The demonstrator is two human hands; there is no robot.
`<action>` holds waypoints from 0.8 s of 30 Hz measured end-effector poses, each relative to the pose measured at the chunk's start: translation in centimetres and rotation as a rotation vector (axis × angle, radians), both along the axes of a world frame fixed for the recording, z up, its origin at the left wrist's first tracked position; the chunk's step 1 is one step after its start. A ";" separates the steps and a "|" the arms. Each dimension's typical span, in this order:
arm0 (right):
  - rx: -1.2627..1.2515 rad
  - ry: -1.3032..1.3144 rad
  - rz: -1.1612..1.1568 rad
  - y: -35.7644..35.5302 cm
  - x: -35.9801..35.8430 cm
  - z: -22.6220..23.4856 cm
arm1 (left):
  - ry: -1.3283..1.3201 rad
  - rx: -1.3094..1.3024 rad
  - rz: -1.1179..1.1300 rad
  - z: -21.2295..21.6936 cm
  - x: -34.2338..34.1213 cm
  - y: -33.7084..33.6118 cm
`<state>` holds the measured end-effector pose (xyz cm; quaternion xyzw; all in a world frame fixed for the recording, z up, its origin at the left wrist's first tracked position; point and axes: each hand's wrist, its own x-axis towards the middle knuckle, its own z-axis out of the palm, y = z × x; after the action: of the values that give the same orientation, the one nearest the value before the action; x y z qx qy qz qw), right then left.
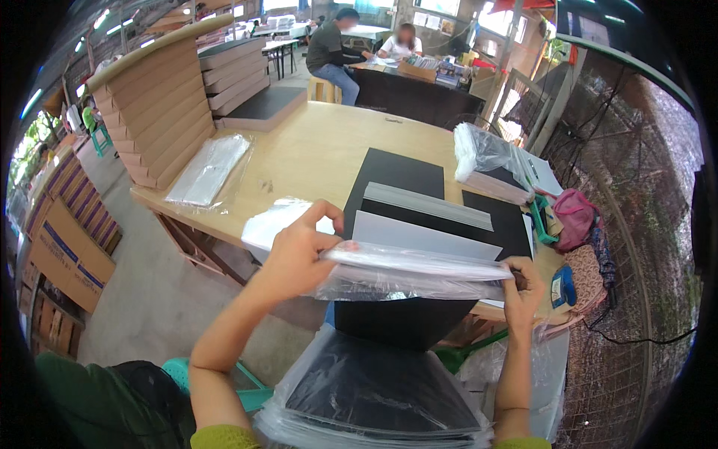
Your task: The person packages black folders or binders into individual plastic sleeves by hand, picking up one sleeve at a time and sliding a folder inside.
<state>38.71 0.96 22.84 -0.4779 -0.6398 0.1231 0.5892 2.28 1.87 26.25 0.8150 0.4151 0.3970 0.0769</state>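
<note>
Gripping clear plastic sleeving (pixel 419 280) at both ends with closed fingers of left hand (pixel 301 247) and right hand (pixel 523 288), at near edge of table (pixel 314 138), apparently partway, with bagged black sheets (pixel 381 385) piled nearest, loose black sheets (pixel 393 170) left farther off.

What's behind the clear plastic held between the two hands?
Past the clear plastic's upper edge: a pale sheet, then a pale striped stack. Below it, a black sheet shows. Whatever is directly behind is covered by folds and glare.
</note>
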 end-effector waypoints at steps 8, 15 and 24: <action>-0.799 0.420 0.516 -0.5 2.3 2.4 | -0.783 -1.485 -0.408 -5.0 -0.6 3.6; -0.960 0.709 0.715 -2.0 3.8 -5.0 | -0.892 -1.638 -0.482 -13.1 -2.9 3.0; -1.122 0.722 0.584 -6.9 2.9 -13.6 | -0.983 -1.799 -0.180 -27.2 -3.6 -1.2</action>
<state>41.56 -5.96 9.27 -0.4474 -0.3478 0.7347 0.3730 -1.33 0.63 -0.96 0.2315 0.4189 0.2218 0.8496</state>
